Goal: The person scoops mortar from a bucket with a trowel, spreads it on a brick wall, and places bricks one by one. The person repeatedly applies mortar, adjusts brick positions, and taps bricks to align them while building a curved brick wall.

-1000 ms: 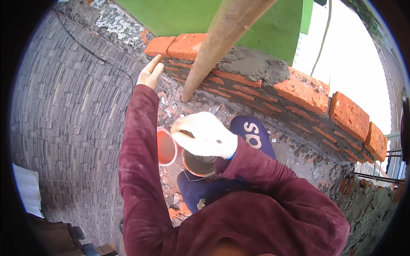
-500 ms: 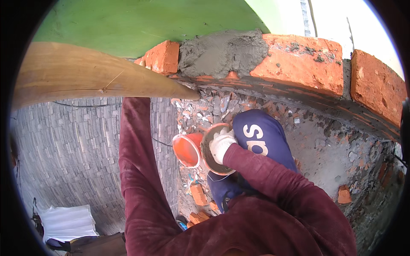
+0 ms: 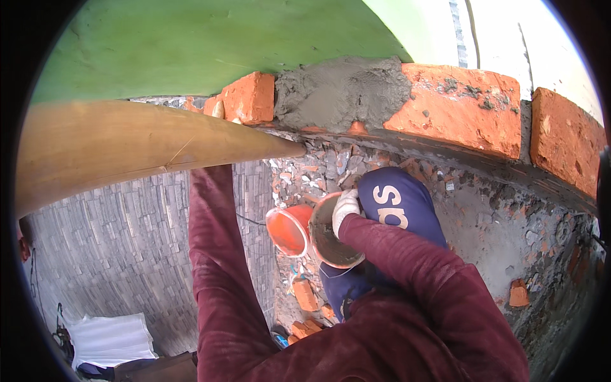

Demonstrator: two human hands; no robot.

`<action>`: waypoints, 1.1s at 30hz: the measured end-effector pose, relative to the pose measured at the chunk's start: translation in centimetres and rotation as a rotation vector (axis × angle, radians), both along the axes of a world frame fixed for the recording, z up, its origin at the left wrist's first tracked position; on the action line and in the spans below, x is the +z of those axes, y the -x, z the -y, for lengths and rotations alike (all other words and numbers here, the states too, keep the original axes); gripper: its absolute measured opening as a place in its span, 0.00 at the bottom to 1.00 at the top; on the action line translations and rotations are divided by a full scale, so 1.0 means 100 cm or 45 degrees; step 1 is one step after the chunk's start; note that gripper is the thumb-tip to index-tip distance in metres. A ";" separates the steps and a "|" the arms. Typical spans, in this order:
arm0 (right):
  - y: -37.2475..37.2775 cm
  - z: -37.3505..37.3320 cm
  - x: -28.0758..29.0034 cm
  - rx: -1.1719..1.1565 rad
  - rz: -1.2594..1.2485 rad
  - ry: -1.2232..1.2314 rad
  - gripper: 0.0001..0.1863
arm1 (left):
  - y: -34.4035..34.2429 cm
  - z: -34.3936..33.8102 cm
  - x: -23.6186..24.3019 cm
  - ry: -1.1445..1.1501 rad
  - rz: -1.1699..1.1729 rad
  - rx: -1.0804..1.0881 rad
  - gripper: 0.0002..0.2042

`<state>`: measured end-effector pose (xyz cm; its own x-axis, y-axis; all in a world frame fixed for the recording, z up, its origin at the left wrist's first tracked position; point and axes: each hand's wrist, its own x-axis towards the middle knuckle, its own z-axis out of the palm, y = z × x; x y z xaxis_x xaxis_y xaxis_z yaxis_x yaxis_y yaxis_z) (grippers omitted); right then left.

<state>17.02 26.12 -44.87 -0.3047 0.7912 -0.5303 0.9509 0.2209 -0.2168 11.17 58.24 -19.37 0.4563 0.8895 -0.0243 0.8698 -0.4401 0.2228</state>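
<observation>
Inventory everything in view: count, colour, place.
bricks: at least three, orange, along the wall top
mortar patch: one, grey, between bricks
pole: one, tan, upper left
panel: one, green, top
empty-looking bucket: one, orange, centre
mortar bucket: one, orange rim, beside it
loose brick pieces: several, orange, ground
cloth: one, white, lower left
sleeves: two, maroon, below
right hand: one, white-gloved, at mortar bucket
left hand: one, pale, mostly hidden behind pole

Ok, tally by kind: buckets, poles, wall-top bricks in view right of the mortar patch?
Buckets: 2 (orange-lined bucket, grey-lined bucket)
Poles: 1 (thick pole)
Bricks: 2 (nearer brick, farther brick)
Total: 5
</observation>
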 end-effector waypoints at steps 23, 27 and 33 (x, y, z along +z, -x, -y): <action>-0.254 0.232 0.292 -1.172 -0.505 -0.874 0.20 | -0.063 0.108 0.000 -0.127 0.229 0.219 0.49; -0.280 0.201 0.283 -1.118 -0.210 -1.140 0.30 | -0.065 0.115 0.006 -0.067 0.122 0.245 0.49; -0.269 -0.007 0.291 -0.412 -0.278 -1.208 0.28 | -0.055 0.120 0.011 -0.047 -0.001 0.280 0.47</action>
